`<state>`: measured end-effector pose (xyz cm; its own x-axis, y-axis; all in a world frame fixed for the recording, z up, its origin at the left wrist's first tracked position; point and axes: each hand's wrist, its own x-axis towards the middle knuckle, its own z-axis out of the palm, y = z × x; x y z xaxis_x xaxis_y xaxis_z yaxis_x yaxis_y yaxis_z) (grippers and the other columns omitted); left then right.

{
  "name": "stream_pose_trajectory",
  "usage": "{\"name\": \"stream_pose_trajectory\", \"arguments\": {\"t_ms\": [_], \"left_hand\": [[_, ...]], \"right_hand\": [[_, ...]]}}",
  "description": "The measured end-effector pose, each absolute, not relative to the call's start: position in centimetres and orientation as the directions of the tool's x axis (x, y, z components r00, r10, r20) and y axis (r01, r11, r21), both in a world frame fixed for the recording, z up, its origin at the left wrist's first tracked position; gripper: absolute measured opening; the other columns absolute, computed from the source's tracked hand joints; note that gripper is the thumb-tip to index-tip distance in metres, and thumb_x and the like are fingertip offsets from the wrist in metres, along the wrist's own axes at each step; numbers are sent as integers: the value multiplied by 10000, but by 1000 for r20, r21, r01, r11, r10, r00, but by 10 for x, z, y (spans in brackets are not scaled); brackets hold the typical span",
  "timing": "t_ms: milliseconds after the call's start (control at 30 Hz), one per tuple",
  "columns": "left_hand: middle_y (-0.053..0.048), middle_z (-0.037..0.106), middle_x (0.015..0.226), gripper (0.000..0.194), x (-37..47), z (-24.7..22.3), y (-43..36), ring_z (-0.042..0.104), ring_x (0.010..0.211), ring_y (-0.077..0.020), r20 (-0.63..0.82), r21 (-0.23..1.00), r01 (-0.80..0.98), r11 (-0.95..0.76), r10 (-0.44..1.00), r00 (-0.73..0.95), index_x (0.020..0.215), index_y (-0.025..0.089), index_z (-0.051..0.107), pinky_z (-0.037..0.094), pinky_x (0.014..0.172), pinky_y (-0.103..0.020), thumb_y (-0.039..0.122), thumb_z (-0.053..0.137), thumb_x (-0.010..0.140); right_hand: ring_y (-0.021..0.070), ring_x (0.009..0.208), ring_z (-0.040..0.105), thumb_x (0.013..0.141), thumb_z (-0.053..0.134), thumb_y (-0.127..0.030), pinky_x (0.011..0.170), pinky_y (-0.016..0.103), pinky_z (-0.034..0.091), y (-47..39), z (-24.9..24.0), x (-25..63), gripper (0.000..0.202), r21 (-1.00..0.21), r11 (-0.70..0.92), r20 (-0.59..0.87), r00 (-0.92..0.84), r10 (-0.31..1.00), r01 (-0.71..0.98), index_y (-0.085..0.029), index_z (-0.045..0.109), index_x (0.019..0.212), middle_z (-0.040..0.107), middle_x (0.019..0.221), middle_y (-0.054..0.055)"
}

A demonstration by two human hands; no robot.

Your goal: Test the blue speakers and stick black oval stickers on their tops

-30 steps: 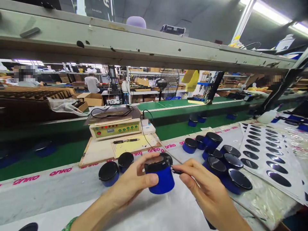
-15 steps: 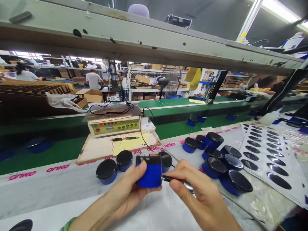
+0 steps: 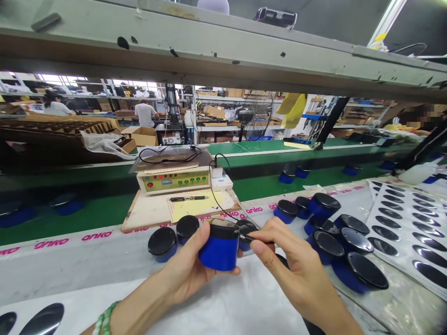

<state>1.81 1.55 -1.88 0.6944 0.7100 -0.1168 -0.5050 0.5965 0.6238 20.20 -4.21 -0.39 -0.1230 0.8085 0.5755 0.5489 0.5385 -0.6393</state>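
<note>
My left hand (image 3: 186,267) grips a round blue case with a black top (image 3: 219,253), thumb on the upper edge and fingers underneath. The case is raised above the white sheet, tilted a little. In my right hand (image 3: 295,263), a slim black pen-like tool (image 3: 246,237) is pinched between thumb and fingers. Its tip is at the right edge of the black top; whether it touches is hard to tell. Behind the held case, similar cases stand on the bench, one a black-topped case (image 3: 162,244) to the left.
Several blue cases (image 3: 326,244) cluster at the right, beside sheets of black oval stickers (image 3: 424,253). Behind, a control box (image 3: 176,182) and a pen (image 3: 189,198) rest on a wooden board. The green conveyor (image 3: 251,173) carries more cases. A shelf beam (image 3: 209,44) crosses overhead.
The tool's tip has moved up from the case's blue side to the edge of its black top. The case has tilted slightly, and the view has turned a little left.
</note>
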Motion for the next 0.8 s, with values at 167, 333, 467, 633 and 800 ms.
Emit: {"name": "stream_pose_trajectory", "arguments": {"t_ms": [167, 333, 467, 633, 800], "left_hand": [[-97, 664, 981, 507, 19, -20, 14, 656, 842, -217, -115, 754, -439, 489, 756, 645, 1021, 172, 568, 558, 651, -322, 536, 734, 709], [-35, 616, 936, 595, 19, -18, 12, 612, 813, -193, 45, 964, -249, 94, 865, 500, 1041, 215, 464, 504, 715, -329, 448, 825, 628], [-24, 597, 996, 573, 12, -14, 12, 579, 933, -204, 125, 986, 35, -161, 868, 480, 1083, 241, 389, 441, 842, -332, 431, 772, 703], [-85, 428, 1262, 661, 5, -18, 18, 467, 1174, -264, 388, 731, 303, -612, 737, 554, 1267, 289, 340, 399, 976, -381, 410, 735, 751], [-76, 378, 1233, 674, 4, -13, 15, 402, 1208, -213, 642, 268, 389, -881, 465, 609, 1410, 274, 298, 336, 1059, -304, 215, 651, 838]], "right_hand": [[163, 734, 493, 940, 517, -190, 641, 295, 401, -41, -1, 203, 112, -590, 559, 587, -165, 792, 583, -248, 611, 954, 532, 729, -8], [165, 685, 463, 907, 548, -146, 652, 317, 370, -45, 2, 199, 100, -436, 540, 635, -180, 752, 719, -215, 599, 856, 500, 651, -17], [169, 705, 466, 906, 509, -92, 640, 316, 364, -45, -7, 198, 111, -401, 582, 682, -195, 705, 707, -184, 570, 895, 514, 686, -1], [181, 743, 503, 926, 483, -118, 688, 332, 417, -30, -34, 197, 123, -461, 544, 589, -217, 779, 701, -202, 572, 936, 544, 740, 9], [220, 902, 561, 904, 503, -126, 791, 378, 452, -34, -36, 199, 217, -389, 525, 655, -174, 736, 757, -209, 588, 1085, 618, 953, 61]]}}
